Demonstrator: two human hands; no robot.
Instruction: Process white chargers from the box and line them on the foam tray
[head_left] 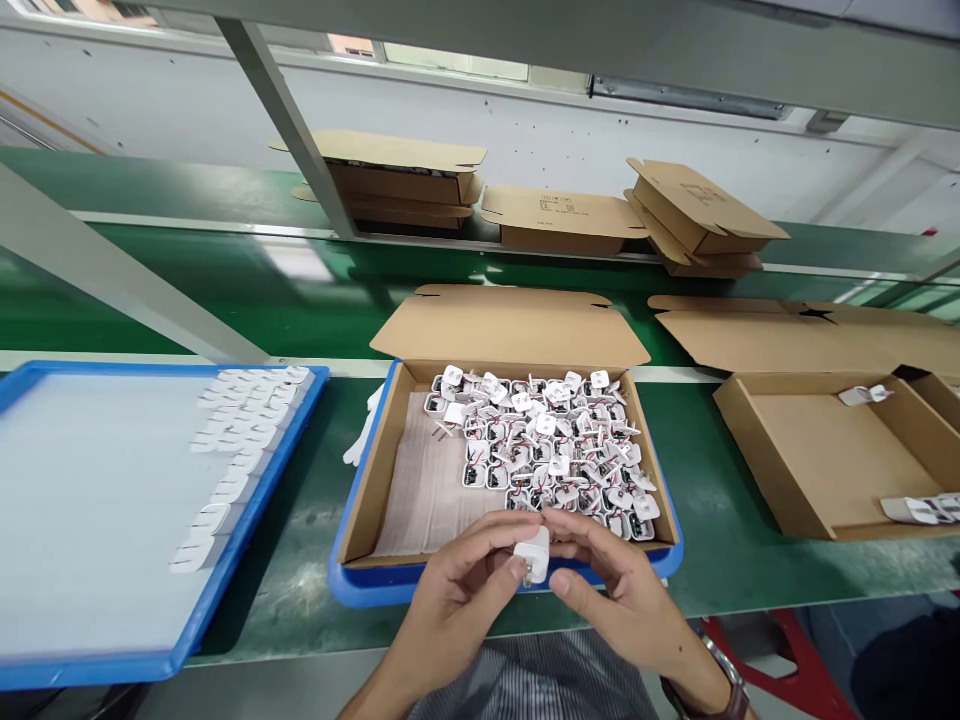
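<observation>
A white plug charger [532, 553] with metal prongs is pinched between the thumb and fingers of my left hand [463, 578]. My right hand [619, 590] curves beside it, thumb and fingers apart, its fingertips close to the charger's upper right side; whether they touch it I cannot tell. Both hands are over the front edge of an open cardboard box [360, 500]. Inside the box lie many opened white charger housings [540, 425], with red wires and dark circuit parts showing. Their covers with prongs lie tilted on top.
The box rests in a blue tray [341, 585]. On the left, a blue-rimmed tray [90, 520] holds rows of closed white chargers [247, 430]. Another cardboard box [810, 450] with a few white pieces stands right. Closed cartons [562, 215] sit on the shelf behind, under metal posts [289, 125].
</observation>
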